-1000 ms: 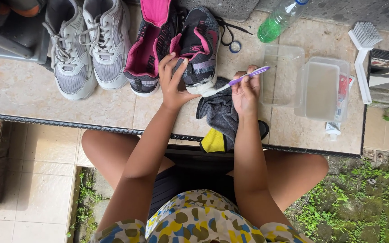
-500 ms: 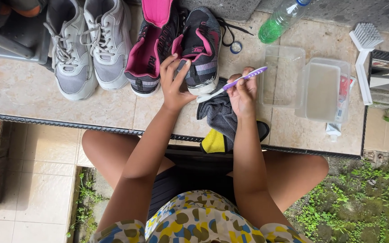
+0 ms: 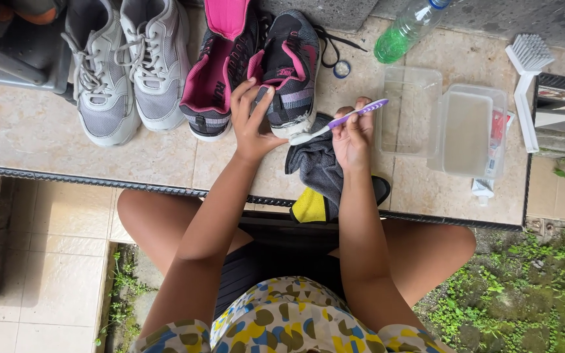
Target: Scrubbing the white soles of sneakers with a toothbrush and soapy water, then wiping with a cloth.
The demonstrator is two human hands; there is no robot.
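The left hand (image 3: 251,124) is spread over the toe of a black-and-pink mesh sneaker (image 3: 289,72), fingers pressing it down onto the beige tiled ledge (image 3: 47,140). At its three o'clock, the right hand (image 3: 353,137) pinches a purple-and-white toothbrush (image 3: 341,121), whose bristle end touches the sneaker's white sole edge. Beneath that hand lies a crumpled grey cloth (image 3: 318,170). The matching sneaker (image 3: 220,78) sits at nine o'clock, with a grey lace-up pair (image 3: 125,72) beyond it. A clear plastic tub (image 3: 465,131) stands at three o'clock, a green-tinted bottle (image 3: 403,33) at one.
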